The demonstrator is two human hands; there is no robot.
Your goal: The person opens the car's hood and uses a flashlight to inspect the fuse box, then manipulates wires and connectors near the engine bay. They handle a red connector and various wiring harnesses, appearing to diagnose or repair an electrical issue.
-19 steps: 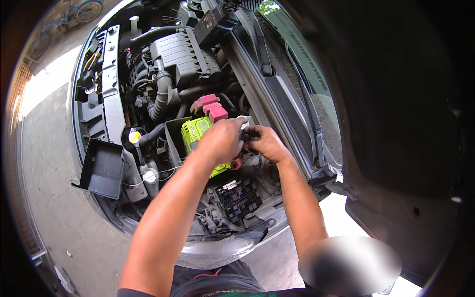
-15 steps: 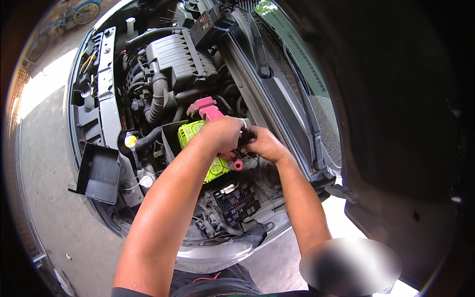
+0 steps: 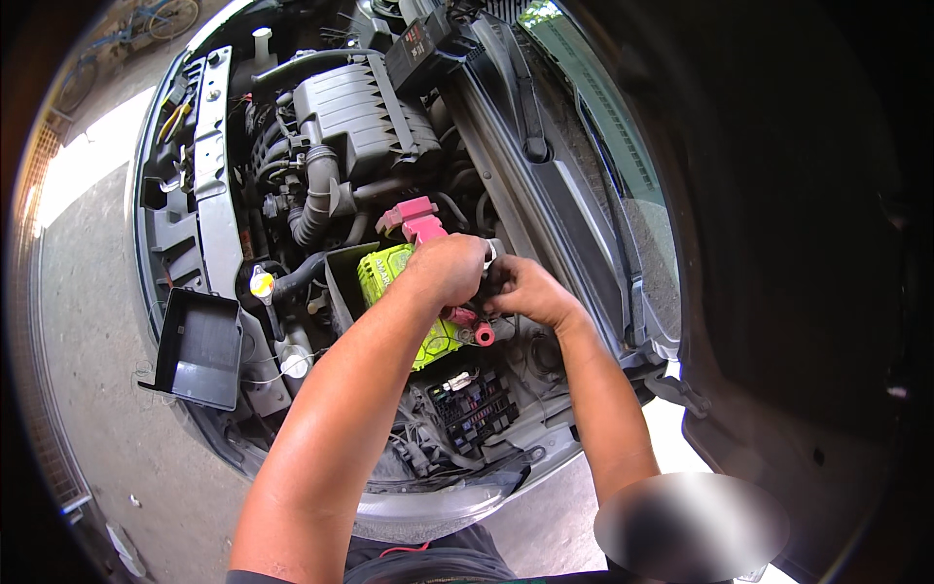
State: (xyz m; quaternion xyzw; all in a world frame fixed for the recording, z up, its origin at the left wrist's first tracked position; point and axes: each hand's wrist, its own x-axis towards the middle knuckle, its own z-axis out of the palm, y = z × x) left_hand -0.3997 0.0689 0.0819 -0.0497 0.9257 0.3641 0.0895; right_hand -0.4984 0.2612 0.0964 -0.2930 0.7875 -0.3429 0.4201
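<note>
My left hand (image 3: 450,271) is closed above a bright yellow-green car battery (image 3: 440,343). Something small and silvery shows at its fingertips, too hidden to name. Close on its right, my right hand (image 3: 533,295) has its fingers bent together at the same spot, over the battery's windshield-side edge. What those fingers grip is out of sight. A pinkish-red plastic terminal cover (image 3: 414,218) stands just beyond my left hand. Below the hands, a red cable end piece (image 3: 484,334) sticks out by the battery's near corner. My left forearm hides part of the battery.
An uncovered fuse box (image 3: 477,407) lies nearer me than the battery. A black box-shaped cover (image 3: 198,348) rests on the car's front edge at left. Farther off are the grey engine cover (image 3: 350,107) and a black battery (image 3: 418,51) or similar box. The raised hood (image 3: 778,243) fills the right.
The view has shifted slightly, so the engine bay sits a little lower and further right. Both hands stay together at the same place over the battery, with hardly any change in grip.
</note>
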